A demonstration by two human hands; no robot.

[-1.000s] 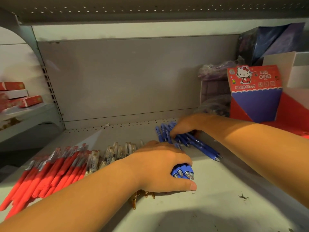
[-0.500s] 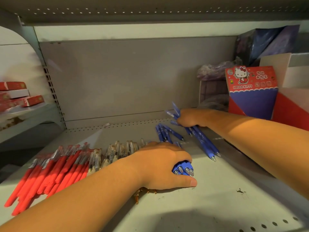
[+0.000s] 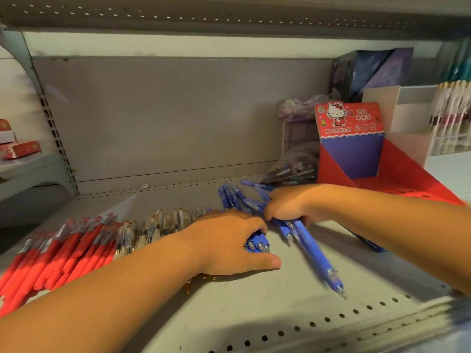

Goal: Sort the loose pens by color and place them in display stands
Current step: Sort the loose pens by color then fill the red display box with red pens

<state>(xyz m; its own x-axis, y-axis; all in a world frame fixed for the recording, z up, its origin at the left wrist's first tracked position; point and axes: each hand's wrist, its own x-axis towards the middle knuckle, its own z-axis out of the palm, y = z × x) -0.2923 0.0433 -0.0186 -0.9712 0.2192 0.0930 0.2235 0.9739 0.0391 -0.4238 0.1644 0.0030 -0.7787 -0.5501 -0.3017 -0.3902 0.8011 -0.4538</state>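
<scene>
Blue plastic pens (image 3: pixel 313 250) jut near-right from the curled fingers of the right hand (image 3: pixel 288 205), while the left hand (image 3: pixel 229 240) grips a second blue bundle (image 3: pixel 257 244) on the grey metal shelf (image 3: pixel 254 314).

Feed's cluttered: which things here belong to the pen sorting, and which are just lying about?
Job: blue pens gripped in left hand and right hand; loose blue pens; red pens; clear pens; Hello Kitty display stand.
Lying about: red boxes at left; dark purple box; white pen rack.
</scene>
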